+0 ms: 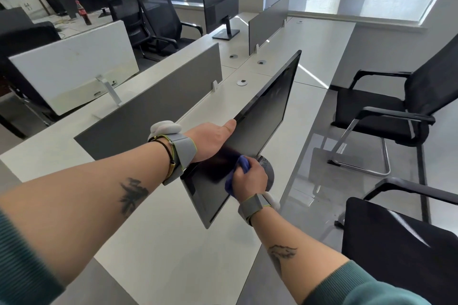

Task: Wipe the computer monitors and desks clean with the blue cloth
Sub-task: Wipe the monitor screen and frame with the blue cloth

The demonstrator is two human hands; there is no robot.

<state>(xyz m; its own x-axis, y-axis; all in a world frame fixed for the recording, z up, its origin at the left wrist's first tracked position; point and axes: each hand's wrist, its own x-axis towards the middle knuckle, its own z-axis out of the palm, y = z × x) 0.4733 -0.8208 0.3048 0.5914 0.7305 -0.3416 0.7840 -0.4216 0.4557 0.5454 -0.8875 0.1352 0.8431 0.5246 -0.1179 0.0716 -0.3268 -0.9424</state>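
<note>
A black monitor (267, 116) stands tilted on the pale desk (153, 225) in front of me. My left hand (213, 141) grips its top edge, thumb along the rim and fingers hidden behind the panel. My right hand (250, 178) holds a bunched blue cloth (241, 167) pressed against the lower part of the dark screen. Behind that hand the monitor's round grey base (267, 173) shows in part.
A grey divider panel (158, 99) runs along the desk's far side. A white monitor (74, 69) stands beyond it, another black monitor (220, 0) farther back. Black chairs (386, 111) stand at the right, one close (401, 250). A cola bottle (84, 13) is far left.
</note>
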